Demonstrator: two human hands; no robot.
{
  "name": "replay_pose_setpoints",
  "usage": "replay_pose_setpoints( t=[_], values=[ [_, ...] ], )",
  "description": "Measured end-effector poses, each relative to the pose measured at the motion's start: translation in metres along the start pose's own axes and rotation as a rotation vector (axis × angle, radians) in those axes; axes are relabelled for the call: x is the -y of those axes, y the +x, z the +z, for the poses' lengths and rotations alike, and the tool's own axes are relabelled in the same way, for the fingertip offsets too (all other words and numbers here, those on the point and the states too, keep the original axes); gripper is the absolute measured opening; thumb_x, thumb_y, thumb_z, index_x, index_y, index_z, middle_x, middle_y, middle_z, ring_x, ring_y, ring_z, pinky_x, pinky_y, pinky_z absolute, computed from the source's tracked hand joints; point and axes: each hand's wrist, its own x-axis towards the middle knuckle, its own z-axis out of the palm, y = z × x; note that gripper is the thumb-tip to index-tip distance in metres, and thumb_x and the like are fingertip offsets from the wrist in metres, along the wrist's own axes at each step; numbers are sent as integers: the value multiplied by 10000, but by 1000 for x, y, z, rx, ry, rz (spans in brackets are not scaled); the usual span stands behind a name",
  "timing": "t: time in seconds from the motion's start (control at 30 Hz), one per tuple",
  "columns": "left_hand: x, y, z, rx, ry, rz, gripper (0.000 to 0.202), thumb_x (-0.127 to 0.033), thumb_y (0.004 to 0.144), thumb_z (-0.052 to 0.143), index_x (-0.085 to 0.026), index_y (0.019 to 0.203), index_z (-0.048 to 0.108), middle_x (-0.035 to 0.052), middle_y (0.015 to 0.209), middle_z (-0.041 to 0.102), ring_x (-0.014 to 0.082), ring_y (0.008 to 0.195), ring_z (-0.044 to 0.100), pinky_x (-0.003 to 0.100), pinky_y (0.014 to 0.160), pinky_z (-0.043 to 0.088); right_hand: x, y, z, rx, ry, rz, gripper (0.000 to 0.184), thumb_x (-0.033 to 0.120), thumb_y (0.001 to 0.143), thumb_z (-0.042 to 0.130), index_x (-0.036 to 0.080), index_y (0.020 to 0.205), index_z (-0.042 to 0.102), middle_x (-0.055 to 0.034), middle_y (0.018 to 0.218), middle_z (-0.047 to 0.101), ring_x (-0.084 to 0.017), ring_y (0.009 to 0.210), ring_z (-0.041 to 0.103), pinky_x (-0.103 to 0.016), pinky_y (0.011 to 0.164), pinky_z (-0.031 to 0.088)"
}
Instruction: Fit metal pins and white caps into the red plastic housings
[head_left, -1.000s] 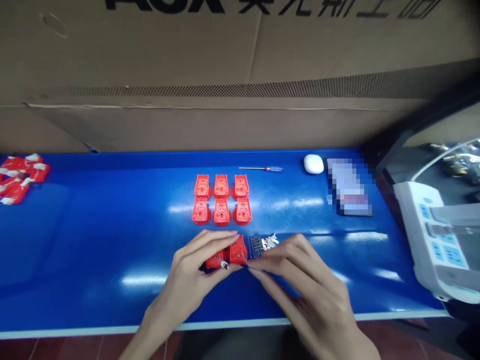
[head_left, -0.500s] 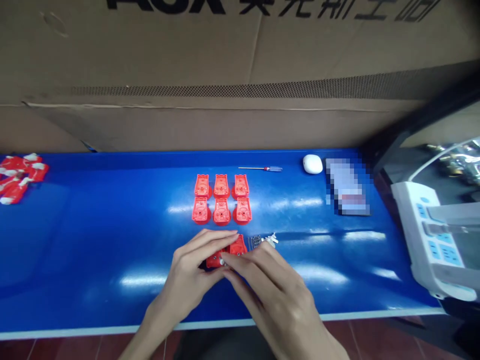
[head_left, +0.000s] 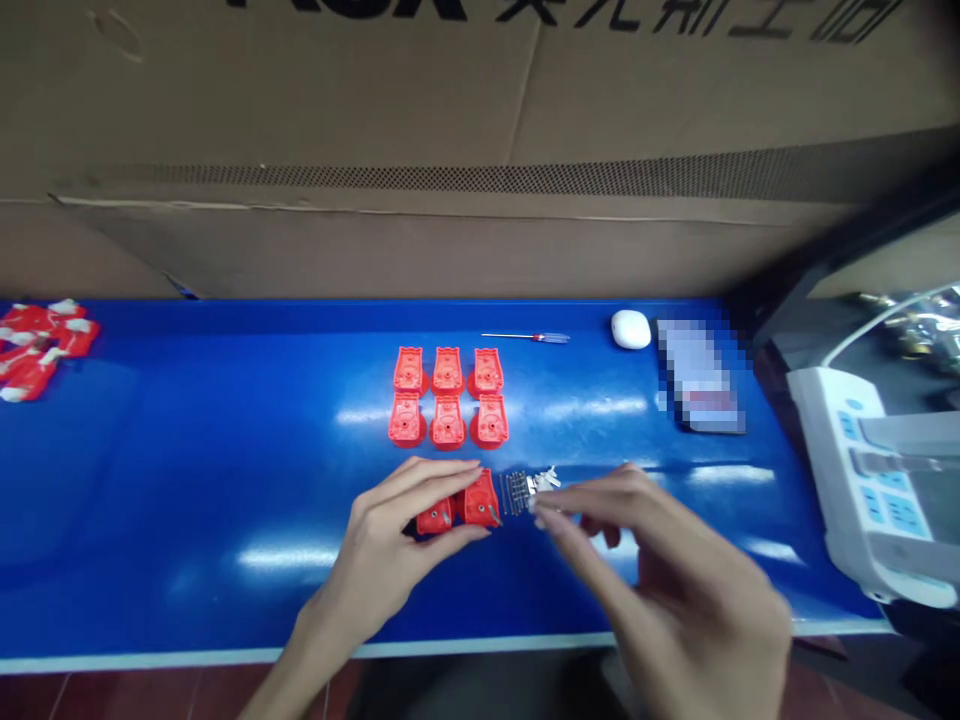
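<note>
Two red plastic housings (head_left: 478, 497) lie side by side near the table's front, their hollow sides up. My left hand (head_left: 397, 520) curls round them from the left, fingers along the far side and thumb along the near side. A small metal piece shows at the near right corner of the right-hand housing. My right hand (head_left: 660, 570) is over the table to the right, thumb and forefinger pinched beside a cluster of small metal pins (head_left: 516, 492) and small white parts (head_left: 547, 479). Whatever is between those fingertips is too small to make out.
Several more red housings (head_left: 448, 420) stand in two rows behind my hands. Beyond them lie a screwdriver (head_left: 536, 337), a white rounded case (head_left: 631, 329) and a blurred-out flat object (head_left: 697, 375). A power strip (head_left: 862, 480) is at right; red-and-white pieces (head_left: 45, 345) are at far left.
My right hand has moved right, from the red housings to the small metal and white parts. A small metal piece now shows on the right-hand housing. My left hand stays round the housings.
</note>
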Motion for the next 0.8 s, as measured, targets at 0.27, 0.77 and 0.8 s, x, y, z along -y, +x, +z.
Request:
replay_pose_setpoints(
  t=[0.27,0.77,0.8],
  values=[
    [3,-2,2,-7,22,-13,472,-271,949,916,-332,1402,795,40,1375,823,232,1197,802,391,1057,672,-63,-14,-14,-17,-29,480,288,595,982,809,326,1034,898,-24,1076,864,-257,977,782,-360,793,579],
    [3,-2,1,-11,18,-14,469,-277,940,926,-326,1391,805,40,1360,828,226,1180,811,373,1054,675,-77,-20,0,-29,159,667,413,643,840,913,253,976,895,-58,890,859,-204,730,761,-290,654,615],
    [3,-2,1,-9,16,-15,466,-280,943,923,-324,1391,805,43,1362,827,229,1181,812,377,1052,676,-78,-22,0,-23,147,665,415,650,846,907,256,978,894,-51,880,854,-197,711,746,-293,654,608]
  ],
)
